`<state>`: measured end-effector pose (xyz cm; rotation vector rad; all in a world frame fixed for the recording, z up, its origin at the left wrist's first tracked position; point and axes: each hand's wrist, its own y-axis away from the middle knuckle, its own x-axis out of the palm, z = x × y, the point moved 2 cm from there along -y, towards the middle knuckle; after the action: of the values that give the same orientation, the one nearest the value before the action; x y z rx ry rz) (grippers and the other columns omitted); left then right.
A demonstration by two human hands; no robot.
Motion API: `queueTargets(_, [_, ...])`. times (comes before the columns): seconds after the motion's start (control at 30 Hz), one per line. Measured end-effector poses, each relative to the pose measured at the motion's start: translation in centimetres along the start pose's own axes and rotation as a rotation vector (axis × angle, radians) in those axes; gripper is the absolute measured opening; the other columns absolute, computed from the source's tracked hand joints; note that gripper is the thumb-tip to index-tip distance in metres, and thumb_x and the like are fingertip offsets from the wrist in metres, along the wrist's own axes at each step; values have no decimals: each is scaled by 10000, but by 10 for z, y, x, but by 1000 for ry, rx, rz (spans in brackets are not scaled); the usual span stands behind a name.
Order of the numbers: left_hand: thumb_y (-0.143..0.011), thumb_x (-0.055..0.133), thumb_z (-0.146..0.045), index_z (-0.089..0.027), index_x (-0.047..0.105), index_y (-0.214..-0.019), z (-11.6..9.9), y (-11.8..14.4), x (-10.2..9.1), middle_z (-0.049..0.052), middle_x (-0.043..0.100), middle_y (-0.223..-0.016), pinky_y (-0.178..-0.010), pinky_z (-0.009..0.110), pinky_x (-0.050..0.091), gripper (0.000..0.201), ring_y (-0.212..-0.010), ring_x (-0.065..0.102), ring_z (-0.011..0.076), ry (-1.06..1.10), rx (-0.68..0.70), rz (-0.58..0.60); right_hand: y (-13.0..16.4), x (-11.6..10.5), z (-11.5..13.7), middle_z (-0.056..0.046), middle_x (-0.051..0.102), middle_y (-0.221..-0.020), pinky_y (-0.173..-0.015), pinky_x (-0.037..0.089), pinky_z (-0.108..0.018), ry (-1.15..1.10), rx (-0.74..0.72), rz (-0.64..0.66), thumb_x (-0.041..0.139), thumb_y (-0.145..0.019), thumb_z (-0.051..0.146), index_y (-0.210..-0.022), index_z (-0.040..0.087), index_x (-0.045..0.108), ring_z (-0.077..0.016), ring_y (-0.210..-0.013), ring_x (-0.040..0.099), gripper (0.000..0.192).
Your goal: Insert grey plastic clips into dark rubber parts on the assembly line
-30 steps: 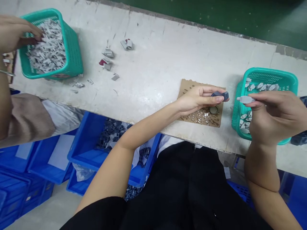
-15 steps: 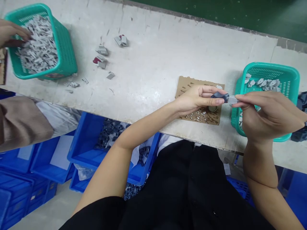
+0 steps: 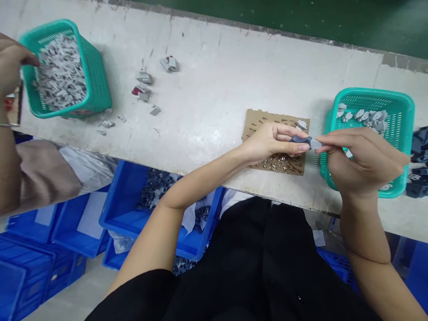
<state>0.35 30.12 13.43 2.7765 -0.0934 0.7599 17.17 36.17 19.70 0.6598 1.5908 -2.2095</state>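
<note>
Two hands pinched parts together: left hand held the dark cap, right hand the plug. Crooked pushing could jam them.

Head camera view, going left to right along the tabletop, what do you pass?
Left green basket → loose grey parts → cardboard sheet → left hand → dark grey piece → right hand → right green basket.
</note>
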Motion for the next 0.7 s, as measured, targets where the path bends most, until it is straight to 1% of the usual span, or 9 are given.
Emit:
queueTargets(0.1, [-597,1007,-416,-152,800,-918,0,0,0,3,730,-738,-757,278,551,464,-726,670,94,8,-20,8,0,-2,2,6,786,-786,-627,591,-307,-37,64,83,640,-904,-46,-940,267,797,-182,-703,757,352])
queueTargets(0.17, [-597,1007,-415,-153,790,-888,-1,-1,-1,-4,728,-726,-731,268,541,448,-698,661,86,18,-36,13,1,-3,3,-2,792,-817,-649,591,-331,-62,99,108,634,-937,-7,-966,278,802,-197,-727,759,332])
queueTargets(0.27, [-592,1011,-406,-150,784,-864,0,-2,-1,-3,730,-724,-710,255,531,437,-673,649,75,37,-70,33,3,-4,3,4,791,-824,-664,573,-320,-58,104,85,625,-958,15,-981,262,783,-181,-725,753,294])
queueTargets(0.33, [-597,1010,-398,-151,785,-864,0,-4,-1,-3,732,-730,-709,246,529,427,-664,640,65,42,-82,32,6,-3,1,4,794,-846,-686,564,-317,-47,125,118,593,-966,12,-986,261,764,-179,-752,754,302])
queueTargets(0.43, [-579,1017,-391,-160,783,-862,0,-7,-1,-12,732,-726,-681,226,513,433,-642,631,54,50,-79,3,9,-2,-3,-4,789,-857,-704,556,-311,-50,157,129,559,-955,11,-971,263,743,-181,-779,745,312])
queueTargets(0.53, [-554,1026,-387,-157,775,-836,-2,-8,0,-12,736,-726,-655,223,501,442,-616,620,49,43,-94,-21,10,-2,-5,-9,784,-864,-709,573,-297,-54,145,111,538,-952,21,-962,259,740,-173,-785,738,313])
queueTargets(0.7, [-568,1016,-386,-150,765,-835,-3,-8,1,-16,731,-725,-640,207,475,436,-618,609,42,-28,-98,-93,10,-2,-8,-17,778,-855,-706,609,-301,-76,125,76,506,-948,-1,-959,245,746,-175,-778,750,344])
